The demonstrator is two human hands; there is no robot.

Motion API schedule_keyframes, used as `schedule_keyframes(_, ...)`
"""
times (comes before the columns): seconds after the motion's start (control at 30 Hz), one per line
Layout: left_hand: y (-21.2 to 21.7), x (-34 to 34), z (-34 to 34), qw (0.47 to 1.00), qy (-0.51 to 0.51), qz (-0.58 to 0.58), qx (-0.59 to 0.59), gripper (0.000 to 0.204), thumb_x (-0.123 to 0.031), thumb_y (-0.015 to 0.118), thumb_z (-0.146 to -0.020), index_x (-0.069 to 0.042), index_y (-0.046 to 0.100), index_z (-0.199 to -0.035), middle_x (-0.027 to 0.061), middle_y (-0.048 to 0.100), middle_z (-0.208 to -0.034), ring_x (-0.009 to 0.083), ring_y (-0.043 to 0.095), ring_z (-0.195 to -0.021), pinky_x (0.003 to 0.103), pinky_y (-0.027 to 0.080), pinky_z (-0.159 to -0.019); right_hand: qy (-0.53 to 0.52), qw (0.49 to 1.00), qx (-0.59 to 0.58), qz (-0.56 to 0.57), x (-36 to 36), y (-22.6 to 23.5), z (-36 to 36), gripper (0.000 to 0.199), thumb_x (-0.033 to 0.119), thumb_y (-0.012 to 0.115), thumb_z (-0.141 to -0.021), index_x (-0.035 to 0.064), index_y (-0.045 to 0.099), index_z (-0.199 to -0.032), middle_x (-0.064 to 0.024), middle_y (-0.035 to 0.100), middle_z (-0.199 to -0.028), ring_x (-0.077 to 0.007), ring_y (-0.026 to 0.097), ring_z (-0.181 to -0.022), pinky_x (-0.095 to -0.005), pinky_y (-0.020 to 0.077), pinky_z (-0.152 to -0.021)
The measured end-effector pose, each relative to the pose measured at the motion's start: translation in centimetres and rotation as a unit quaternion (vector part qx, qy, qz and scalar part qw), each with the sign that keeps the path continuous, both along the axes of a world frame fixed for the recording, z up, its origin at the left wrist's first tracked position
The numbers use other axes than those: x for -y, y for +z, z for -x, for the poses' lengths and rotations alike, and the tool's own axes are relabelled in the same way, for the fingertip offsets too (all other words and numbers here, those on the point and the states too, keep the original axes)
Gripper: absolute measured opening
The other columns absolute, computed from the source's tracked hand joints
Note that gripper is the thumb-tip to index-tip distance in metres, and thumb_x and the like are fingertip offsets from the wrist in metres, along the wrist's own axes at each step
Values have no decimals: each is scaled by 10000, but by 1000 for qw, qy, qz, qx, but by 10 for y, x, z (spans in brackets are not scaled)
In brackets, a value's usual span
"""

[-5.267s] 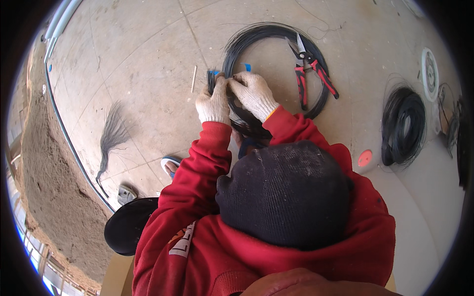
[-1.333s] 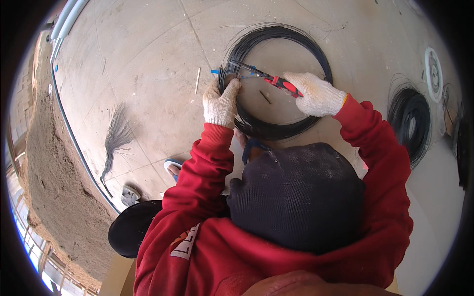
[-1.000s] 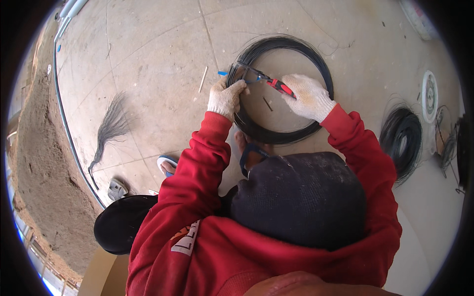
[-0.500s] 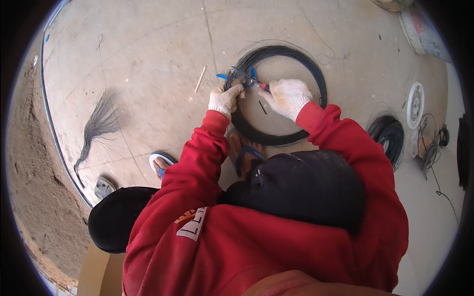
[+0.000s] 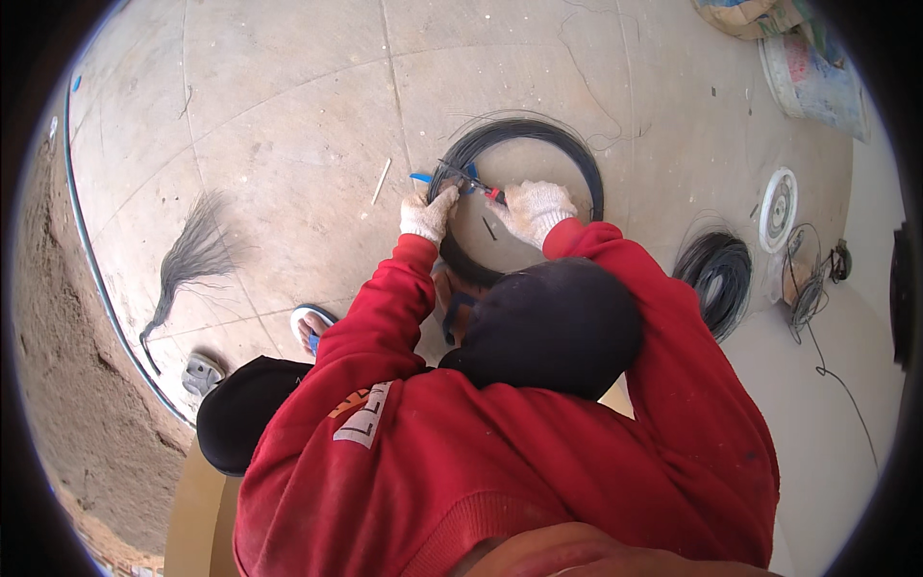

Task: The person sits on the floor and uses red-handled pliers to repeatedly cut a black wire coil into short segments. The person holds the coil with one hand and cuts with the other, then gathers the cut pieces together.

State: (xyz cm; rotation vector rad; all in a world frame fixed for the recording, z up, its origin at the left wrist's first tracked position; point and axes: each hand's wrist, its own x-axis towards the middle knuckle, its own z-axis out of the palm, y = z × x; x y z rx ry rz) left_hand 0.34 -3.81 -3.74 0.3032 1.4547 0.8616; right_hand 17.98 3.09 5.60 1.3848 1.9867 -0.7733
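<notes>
A large coil of thin black wire (image 5: 588,159) lies on the floor before me. My left hand (image 5: 426,213), in a whitish work glove, is closed on the coil's left side. My right hand (image 5: 536,210), gloved too, is closed round the red-and-black handle of a cutting tool (image 5: 497,195). The tool's long metal jaws reach left across the wire, just above my left fingers; whether they bite on it I cannot tell. Blue strips (image 5: 421,177) stick out around the coil there. A short dark piece (image 5: 489,227) rests inside the ring.
A fanned bundle of wire (image 5: 192,252) lies at the left, with a grey sandal (image 5: 202,373) below it. A thin stick (image 5: 381,181) is left of the coil. At the right are another wire coil (image 5: 713,279), a white disc (image 5: 778,210) and a whitish bucket-like container (image 5: 812,82).
The whole view has shifted, and coil and hands appear lower and slightly left. Both hands keep their holds on the coil and the tool.
</notes>
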Motion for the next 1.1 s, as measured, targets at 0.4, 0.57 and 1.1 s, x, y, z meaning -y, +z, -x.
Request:
schedule_keyframes(0.4, -10, 2, -3, 999, 11, -27, -17, 150, -146, 712, -856, -29, 726, -949, -7, 609, -660, 86, 524, -543, 252, 396, -486, -42, 991, -71, -104, 23, -36, -11, 562, 588, 458, -923, 75, 687, -913, -191, 686, -838, -388, 674, -792, -490, 543, -696)
schedule_keyframes(0.57, 13, -2, 10, 998, -52, 1, 46, 177, -224, 632, -929, -75, 674, -1015, 0, 600, -711, 76, 429, -475, 256, 408, -476, -37, 976, -144, -161, 29, -39, -22, 541, 579, 509, -904, 70, 679, -833, -186, 670, -771, -386, 659, -737, -486, 519, -647)
schedule_keyframes(1.1, 61, 28, 0, 970, -46, -80, -227, 306, -307, 549, -941, -25, 638, -1021, 115, 625, -703, 230, 621, -643, 367, 490, -624, -257, 945, -167, -114, 47, 22, -124, 579, 552, 623, -868, -7, 653, -722, -195, 521, -570, -308, 516, -525, -429, 396, -534)
